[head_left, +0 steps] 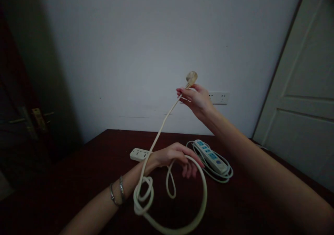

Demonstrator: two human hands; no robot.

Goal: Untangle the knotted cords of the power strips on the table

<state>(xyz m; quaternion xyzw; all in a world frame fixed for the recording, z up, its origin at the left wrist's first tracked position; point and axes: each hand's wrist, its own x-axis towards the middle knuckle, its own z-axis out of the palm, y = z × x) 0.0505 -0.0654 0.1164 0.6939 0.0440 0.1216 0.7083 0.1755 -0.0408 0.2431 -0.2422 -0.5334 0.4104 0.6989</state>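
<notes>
My right hand (197,99) is raised in front of the wall, its fingers pinching a white power cord (165,118) just below the plug (192,77). From there the cord runs tautly down to a loose knot near my left wrist, then bends into a wide loop. My left hand (180,158), lower and over the table, has its fingers curled around the cord, with a smaller loop hanging beneath. Behind my left wrist lies a white power strip (137,154), partly hidden. Right of my left hand lies another power strip (212,157) with blue sockets, its cord coiled around it.
Both strips lie on a dark reddish table (104,165) against the wall. A wall socket panel (221,98) is partly covered by my right hand. A pale door (302,88) stands at right, and a dark door with a handle (39,118) at left.
</notes>
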